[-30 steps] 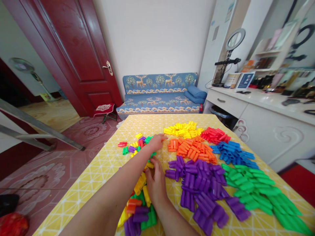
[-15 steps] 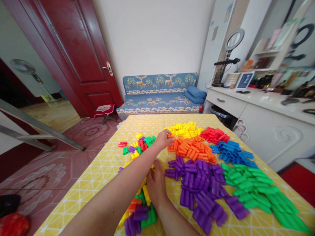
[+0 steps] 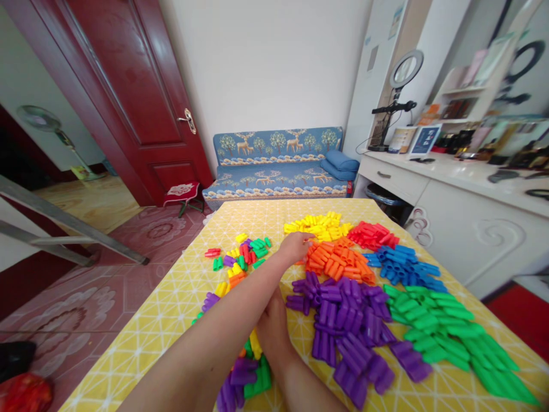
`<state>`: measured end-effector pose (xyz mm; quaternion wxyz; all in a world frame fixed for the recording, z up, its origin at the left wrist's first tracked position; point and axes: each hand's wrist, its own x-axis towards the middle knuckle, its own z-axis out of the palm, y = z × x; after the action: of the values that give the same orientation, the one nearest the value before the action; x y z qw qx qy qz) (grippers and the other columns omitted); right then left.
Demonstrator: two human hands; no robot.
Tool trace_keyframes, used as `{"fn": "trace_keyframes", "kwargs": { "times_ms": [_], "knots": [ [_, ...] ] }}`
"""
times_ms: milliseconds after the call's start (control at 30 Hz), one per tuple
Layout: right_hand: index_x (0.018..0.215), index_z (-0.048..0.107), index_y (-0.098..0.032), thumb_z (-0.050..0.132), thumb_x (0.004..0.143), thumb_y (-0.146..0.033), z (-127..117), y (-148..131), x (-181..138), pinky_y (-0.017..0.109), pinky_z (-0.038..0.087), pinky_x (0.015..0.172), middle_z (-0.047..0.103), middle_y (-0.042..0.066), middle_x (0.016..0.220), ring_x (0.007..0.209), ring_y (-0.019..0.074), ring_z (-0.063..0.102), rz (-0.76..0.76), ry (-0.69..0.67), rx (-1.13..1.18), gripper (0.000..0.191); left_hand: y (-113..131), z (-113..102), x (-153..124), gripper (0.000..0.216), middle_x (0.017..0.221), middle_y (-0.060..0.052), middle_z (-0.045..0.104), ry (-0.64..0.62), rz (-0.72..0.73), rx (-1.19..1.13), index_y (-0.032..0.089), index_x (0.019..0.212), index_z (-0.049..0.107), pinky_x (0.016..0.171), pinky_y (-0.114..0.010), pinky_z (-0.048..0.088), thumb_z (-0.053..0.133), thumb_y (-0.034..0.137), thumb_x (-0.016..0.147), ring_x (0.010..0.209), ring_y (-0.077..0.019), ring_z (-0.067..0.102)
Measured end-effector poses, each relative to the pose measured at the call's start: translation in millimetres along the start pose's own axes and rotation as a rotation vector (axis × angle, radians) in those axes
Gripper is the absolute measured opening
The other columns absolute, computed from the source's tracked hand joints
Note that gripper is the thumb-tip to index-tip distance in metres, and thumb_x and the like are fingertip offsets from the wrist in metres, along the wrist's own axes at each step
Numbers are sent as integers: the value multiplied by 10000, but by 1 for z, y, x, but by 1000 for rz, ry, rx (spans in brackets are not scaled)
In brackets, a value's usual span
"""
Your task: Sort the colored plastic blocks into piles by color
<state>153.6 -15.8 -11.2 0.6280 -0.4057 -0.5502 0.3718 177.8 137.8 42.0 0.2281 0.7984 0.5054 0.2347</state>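
My left hand (image 3: pixel 297 247) reaches across to the far left edge of the orange building block pile (image 3: pixel 338 260). Its fingers are closed, with a bit of orange showing at the tips. My right hand (image 3: pixel 273 320) is low over the table, beneath my left forearm, which hides its fingers. Around it lie mixed blocks, among them purple ones (image 3: pixel 243 372) and green ones (image 3: pixel 262 377). Farther left is a loose mixed group with red blocks (image 3: pixel 247 253). Purple blocks (image 3: pixel 343 315) are heaped to the right of my right hand.
Yellow (image 3: pixel 319 226), red (image 3: pixel 373 236), blue (image 3: pixel 405 268) and green (image 3: pixel 446 320) block piles sit on the yellow tablecloth (image 3: pixel 158 326). Beyond the table stands a blue patterned sofa (image 3: pixel 270 171); a white dresser (image 3: pixel 480 223) is on the right.
My left hand has moved right and slightly forward, to the orange pile. My left forearm now covers the fingers of my right hand, which has hardly moved.
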Motion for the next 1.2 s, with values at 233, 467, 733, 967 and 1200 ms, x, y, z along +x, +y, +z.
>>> {"fn": "trace_keyframes", "kwargs": {
  "times_ms": [233, 467, 733, 967, 1200],
  "knots": [
    [1079, 605, -183, 498, 782, -177, 1, 22, -3, 438, 329, 1074, 541, 113, 1285, 1237, 239, 469, 62, 52, -182, 316, -47, -46, -36, 344, 1171, -50, 682, 162, -38, 46, 210, 1174, 662, 869, -260, 495, 568, 231, 843, 887, -169, 676],
    [1062, 607, -190, 489, 804, -213, 2, 23, -4, 429, 344, 1063, 564, 105, 1247, 1218, 228, 477, 16, 74, -254, 284, -152, -117, -100, 324, 1159, -111, 683, 373, -288, 139, 157, 1042, 709, 1027, -402, 390, 585, 114, 746, 1151, -282, 575],
    [1061, 604, -191, 505, 815, -238, -1, 25, -4, 430, 349, 1060, 568, 106, 1232, 1210, 232, 481, -4, 68, -252, 269, -194, -113, -137, 251, 981, -83, 744, 491, -312, -4, 162, 867, 744, 906, -364, 485, 575, 134, 684, 968, -261, 665],
    [1073, 603, -190, 514, 826, -259, -1, 28, -3, 455, 337, 1068, 561, 110, 1251, 1215, 240, 479, -1, 57, -241, 271, -147, -103, -154, 556, 958, -107, 717, 701, -338, -536, 100, 1130, 626, 640, -283, 530, 609, 503, 748, 723, -185, 664],
    [1299, 476, -215, 517, 872, -363, -3, 23, -5, 431, 403, 1015, 535, 106, 1311, 1215, 232, 493, 56, 63, -161, 454, -77, -78, -177, 400, 679, -18, 682, 198, -106, -653, 125, 1022, 660, 608, -236, 484, 677, 428, 762, 610, -140, 622]
  ]
}}
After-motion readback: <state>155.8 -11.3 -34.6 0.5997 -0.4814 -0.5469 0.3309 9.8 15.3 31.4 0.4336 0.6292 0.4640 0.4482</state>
